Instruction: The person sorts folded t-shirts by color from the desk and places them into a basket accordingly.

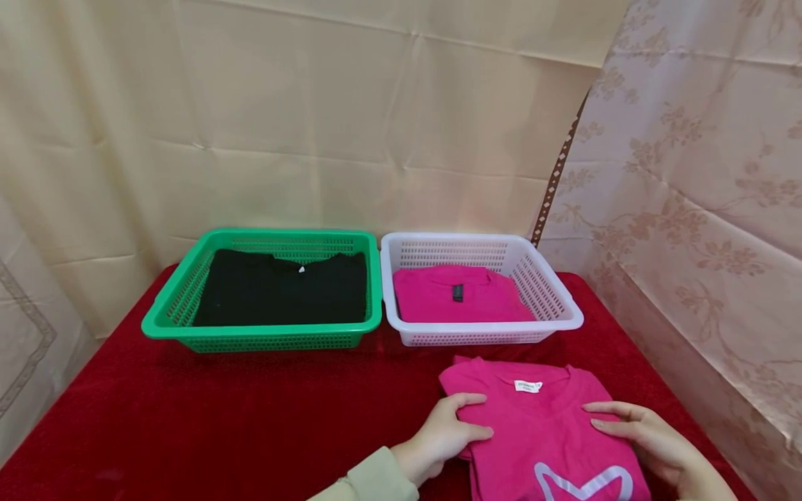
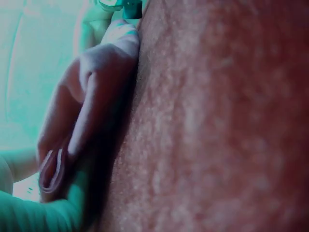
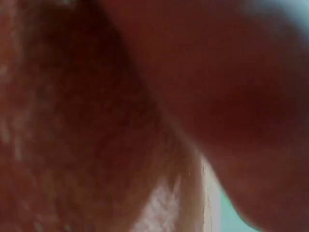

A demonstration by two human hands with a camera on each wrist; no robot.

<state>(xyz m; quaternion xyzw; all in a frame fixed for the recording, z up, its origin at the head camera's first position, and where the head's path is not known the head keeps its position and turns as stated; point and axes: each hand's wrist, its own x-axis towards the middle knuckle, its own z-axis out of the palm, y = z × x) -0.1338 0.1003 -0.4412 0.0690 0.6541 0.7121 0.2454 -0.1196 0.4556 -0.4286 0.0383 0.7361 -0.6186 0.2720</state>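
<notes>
A folded pink T-shirt (image 1: 532, 417) with a white neck label and a pale star outline lies at the front right of the red-covered table. My left hand (image 1: 441, 431) grips its left side, thumb and a finger showing on top. In the left wrist view, the folded edge of the shirt (image 2: 87, 92) sits between the fingers (image 2: 58, 212). On the opposite side, my right hand (image 1: 651, 438) holds the shirt's right edge, two digits on top and the rest hidden. The right wrist view is dark and blurred.
Behind the shirt stands a white basket (image 1: 489, 325) with another folded pink garment (image 1: 432, 296) inside. Left of it, touching or nearly so, is a green basket (image 1: 269, 330) holding a folded black garment (image 1: 282, 296). Curtains (image 1: 351, 139) hang behind the red tabletop (image 1: 219, 417).
</notes>
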